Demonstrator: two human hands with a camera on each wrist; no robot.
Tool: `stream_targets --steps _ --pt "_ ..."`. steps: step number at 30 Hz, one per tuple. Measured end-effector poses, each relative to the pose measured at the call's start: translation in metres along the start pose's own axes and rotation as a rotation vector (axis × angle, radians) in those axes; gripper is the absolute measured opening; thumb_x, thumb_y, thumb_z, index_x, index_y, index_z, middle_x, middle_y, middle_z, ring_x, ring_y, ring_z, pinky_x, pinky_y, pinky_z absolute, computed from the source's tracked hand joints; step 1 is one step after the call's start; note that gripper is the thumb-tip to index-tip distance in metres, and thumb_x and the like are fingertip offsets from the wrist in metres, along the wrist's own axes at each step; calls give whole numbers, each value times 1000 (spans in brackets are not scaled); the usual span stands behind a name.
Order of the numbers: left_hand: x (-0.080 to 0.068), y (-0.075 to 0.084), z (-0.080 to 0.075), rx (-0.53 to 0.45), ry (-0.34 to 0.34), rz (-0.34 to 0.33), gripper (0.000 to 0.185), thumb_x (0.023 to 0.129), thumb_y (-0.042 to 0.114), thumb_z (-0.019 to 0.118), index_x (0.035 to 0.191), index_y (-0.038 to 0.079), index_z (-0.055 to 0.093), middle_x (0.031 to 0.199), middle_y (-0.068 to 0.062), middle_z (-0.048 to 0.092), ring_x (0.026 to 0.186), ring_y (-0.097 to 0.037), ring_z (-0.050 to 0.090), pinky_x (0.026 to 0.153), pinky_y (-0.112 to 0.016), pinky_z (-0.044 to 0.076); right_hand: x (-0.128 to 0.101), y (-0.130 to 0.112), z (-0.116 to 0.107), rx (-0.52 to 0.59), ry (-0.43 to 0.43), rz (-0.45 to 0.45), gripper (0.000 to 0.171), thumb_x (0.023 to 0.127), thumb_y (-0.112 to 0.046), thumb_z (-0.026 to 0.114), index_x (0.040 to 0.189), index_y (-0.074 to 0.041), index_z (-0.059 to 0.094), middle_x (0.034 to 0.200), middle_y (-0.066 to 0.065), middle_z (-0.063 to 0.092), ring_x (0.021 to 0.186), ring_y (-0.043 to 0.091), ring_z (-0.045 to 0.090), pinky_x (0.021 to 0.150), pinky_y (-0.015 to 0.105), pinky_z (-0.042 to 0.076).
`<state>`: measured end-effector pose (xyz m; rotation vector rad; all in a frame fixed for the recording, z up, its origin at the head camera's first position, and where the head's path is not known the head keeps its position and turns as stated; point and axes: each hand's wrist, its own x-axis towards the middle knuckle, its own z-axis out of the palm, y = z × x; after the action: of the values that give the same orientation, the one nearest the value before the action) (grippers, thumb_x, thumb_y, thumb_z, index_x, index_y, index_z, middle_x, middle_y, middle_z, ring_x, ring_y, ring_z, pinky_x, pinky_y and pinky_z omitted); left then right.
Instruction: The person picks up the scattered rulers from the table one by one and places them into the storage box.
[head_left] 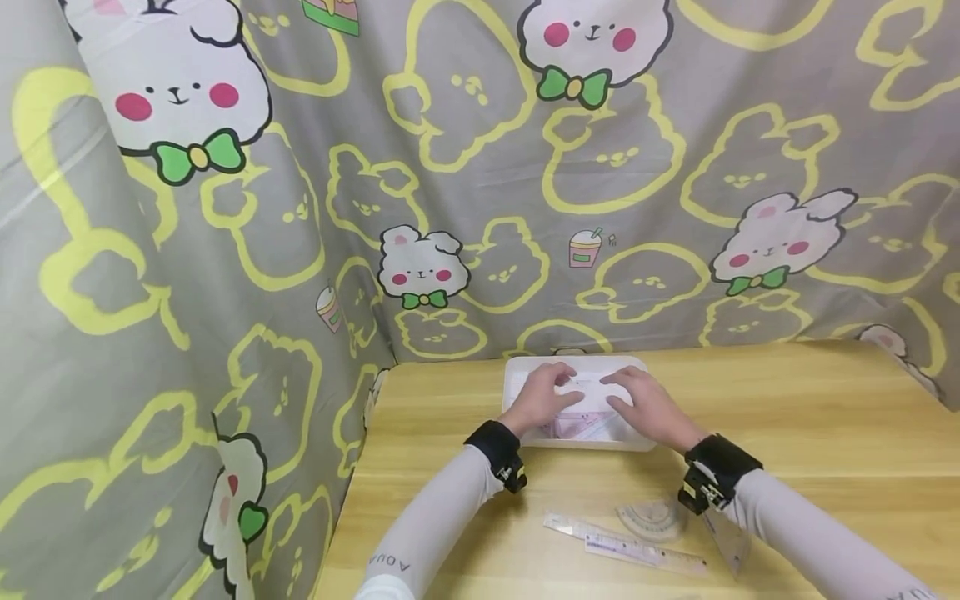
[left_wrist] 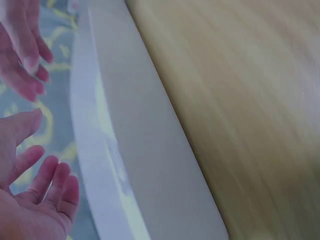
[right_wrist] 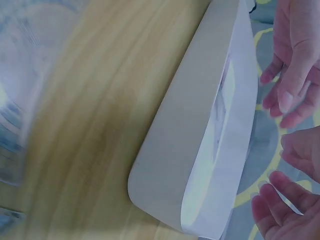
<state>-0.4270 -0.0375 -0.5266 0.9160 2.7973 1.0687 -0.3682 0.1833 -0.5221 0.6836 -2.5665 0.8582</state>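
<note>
a white tray is seen on the desk near the curtain. the left hand and right hand are held over it, each grip apart, fingers relaxed. rulers lie nearer.

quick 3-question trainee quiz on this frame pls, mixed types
1. True or false: both hands are over the white tray.
2. Which drawing tools lie on the wooden table near the person's forearms? A) scissors and tape B) rulers and a protractor C) pens and an eraser
3. Is the left hand gripping anything?

Key:
1. True; the right hand is over it too.
2. B: a straight ruler, a protractor, and a clear set square.
3. No; its fingers look relaxed and spread.
</note>
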Motion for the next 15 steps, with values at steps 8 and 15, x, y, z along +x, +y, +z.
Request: stream_targets --steps 8,15 --pt "-10 52 27 -3 -35 164 42 96 29 78 131 8 67 121 -10 71 109 -14 66 91 -16 48 -31 -15 -27 -16 30 47 22 92 2 74 114 5 71 108 17 69 100 35 66 81 50 56" --pt "-27 92 63 9 -83 159 42 93 37 80 129 15 71 115 5 71 101 1 62 84 -8 44 -81 -18 -49 -7 62 95 19 92 2 74 110 1 71 106 13 70 92 32 69 73 41 60"
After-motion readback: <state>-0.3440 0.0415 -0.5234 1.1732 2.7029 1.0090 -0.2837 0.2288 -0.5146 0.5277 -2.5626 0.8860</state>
